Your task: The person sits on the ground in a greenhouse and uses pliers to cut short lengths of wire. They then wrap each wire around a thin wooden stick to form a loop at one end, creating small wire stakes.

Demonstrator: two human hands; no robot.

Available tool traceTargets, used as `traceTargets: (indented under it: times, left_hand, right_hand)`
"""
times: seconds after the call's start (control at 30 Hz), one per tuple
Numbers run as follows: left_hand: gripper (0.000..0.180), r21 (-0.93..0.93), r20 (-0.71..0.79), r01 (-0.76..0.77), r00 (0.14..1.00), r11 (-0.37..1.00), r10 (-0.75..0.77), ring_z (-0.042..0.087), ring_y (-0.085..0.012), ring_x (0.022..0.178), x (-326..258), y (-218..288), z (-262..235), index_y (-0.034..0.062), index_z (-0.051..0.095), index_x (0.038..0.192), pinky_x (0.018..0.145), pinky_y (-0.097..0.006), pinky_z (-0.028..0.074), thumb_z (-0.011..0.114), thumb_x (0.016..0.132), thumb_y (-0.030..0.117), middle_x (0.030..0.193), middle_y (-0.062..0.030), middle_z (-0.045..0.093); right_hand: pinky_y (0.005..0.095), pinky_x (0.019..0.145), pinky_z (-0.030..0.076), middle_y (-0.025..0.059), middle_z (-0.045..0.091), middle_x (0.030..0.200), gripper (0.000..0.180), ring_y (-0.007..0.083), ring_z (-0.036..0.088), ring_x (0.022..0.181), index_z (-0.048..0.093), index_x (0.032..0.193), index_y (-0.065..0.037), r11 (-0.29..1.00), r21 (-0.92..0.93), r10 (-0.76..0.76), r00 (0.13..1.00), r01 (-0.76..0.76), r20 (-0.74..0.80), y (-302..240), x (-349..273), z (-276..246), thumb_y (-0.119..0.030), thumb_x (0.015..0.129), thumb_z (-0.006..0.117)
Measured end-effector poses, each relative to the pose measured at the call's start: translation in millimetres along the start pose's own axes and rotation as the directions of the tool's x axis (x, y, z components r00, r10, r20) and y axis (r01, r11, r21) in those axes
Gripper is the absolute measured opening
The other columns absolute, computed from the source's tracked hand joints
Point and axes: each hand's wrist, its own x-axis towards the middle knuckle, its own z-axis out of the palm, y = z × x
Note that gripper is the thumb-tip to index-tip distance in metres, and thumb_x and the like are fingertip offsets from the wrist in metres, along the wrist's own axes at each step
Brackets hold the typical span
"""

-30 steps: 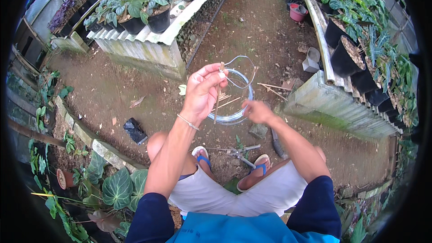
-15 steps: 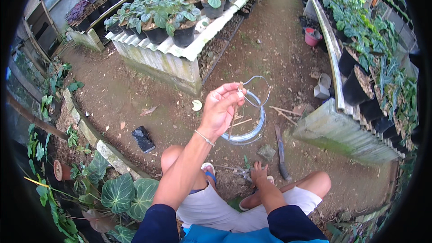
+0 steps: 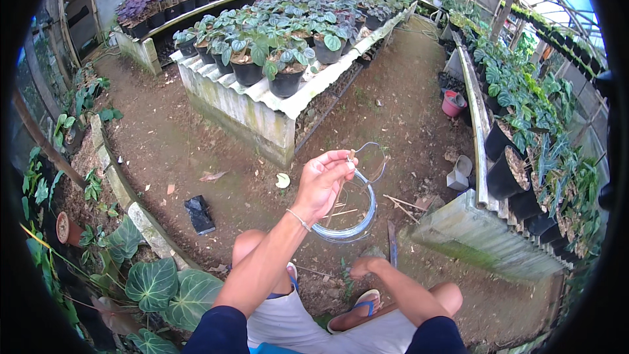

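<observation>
My left hand (image 3: 321, 183) is raised in front of me, pinching a thin brown stick (image 3: 352, 155) between thumb and fingers. A thin wire (image 3: 375, 144) curves out from the pinch in a loose loop. Below the hand, a coil of silvery wire (image 3: 346, 233) lies on the soil with a few thin sticks beside it. My right hand (image 3: 365, 267) is low near my feet, its fingers curled downward next to a small green plant (image 3: 346, 276). What it holds, if anything, is hidden. A long blade (image 3: 392, 242) lies just past it, partly covered by my forearm.
Potted plants (image 3: 285, 72) stand on a corrugated bench ahead. Another raised bench (image 3: 472, 229) with pots runs along the right. A black plastic piece (image 3: 199, 215) lies on the left. Broad-leaved plants (image 3: 152, 284) grow past a low kerb (image 3: 147, 223). Pink (image 3: 452, 104) and grey (image 3: 459, 174) pots sit by the right bench.
The view has tilted up, showing more of the far benches. My right hand has lifted off the ground and curled, and the metal tool by its fingers no longer shows. My left hand keeps its pinch.
</observation>
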Motion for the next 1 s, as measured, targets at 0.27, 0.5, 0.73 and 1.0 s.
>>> traceTargets:
  times: [0.27, 0.5, 0.73, 1.0]
  left_hand:
    - [0.025, 0.346, -0.009, -0.134, 0.989, 0.929, 0.146, 0.07, -0.0124, 0.095, -1.8, 13.6, 0.3, -0.0047, 0.068, 0.114, 0.086, -0.025, 0.057, 0.075, 0.09, 0.0, 0.107, -0.011, 0.074]
    - [0.026, 0.655, -0.021, -0.051, 0.996, 0.754, 0.085, 0.07, -0.0112, 0.092, -4.0, 0.3, 4.5, -0.0039, 0.071, 0.111, 0.087, -0.026, 0.057, 0.076, 0.086, 0.003, 0.103, -0.0082, 0.075]
    - [0.023, 0.866, 0.063, -0.069, 0.998, 0.495, 0.027, 0.072, -0.0131, 0.099, -11.5, -21.2, 12.0, -0.0032, 0.072, 0.11, 0.093, -0.029, 0.058, 0.075, 0.087, 0.002, 0.104, -0.0098, 0.076]
    - [0.027, 0.94, 0.252, -0.247, 0.968, 0.236, 0.012, 0.075, -0.0189, 0.093, -16.1, -35.5, 18.4, 0.0003, 0.074, 0.109, 0.088, -0.031, 0.06, 0.075, 0.082, 0.005, 0.1, -0.0139, 0.077]
  right_hand:
    - [0.0437, 0.093, 0.049, 0.0198, 0.065, 0.118, 0.045, 0.0358, 0.062, 0.112, 0.068, 0.111, -0.002, 0.954, 0.117, -0.153, 0.78, 0.278, -0.606, 36.2, -234.4, -68.6, -0.03, 0.076, 0.069]
    - [0.0417, 0.097, 0.048, 0.0173, 0.059, 0.112, 0.053, 0.0332, 0.061, 0.109, 0.049, 0.119, -0.005, 0.673, 0.268, -0.042, 0.397, 0.689, -0.917, 31.4, -280.1, -50.0, -0.007, 0.071, 0.072]
    - [0.0435, 0.1, 0.049, 0.0219, 0.062, 0.124, 0.081, 0.0383, 0.061, 0.116, 0.047, 0.148, -0.007, 0.708, 0.186, -0.137, 0.391, 0.681, -0.91, 32.7, -282.1, -46.9, -0.01, 0.07, 0.071]
    - [0.0415, 0.101, 0.049, 0.0228, 0.062, 0.132, 0.073, 0.0398, 0.062, 0.119, 0.055, 0.143, -0.005, 0.687, 0.275, -0.127, 0.484, 0.673, -0.866, 44.3, -279.0, -46.2, -0.014, 0.072, 0.069]
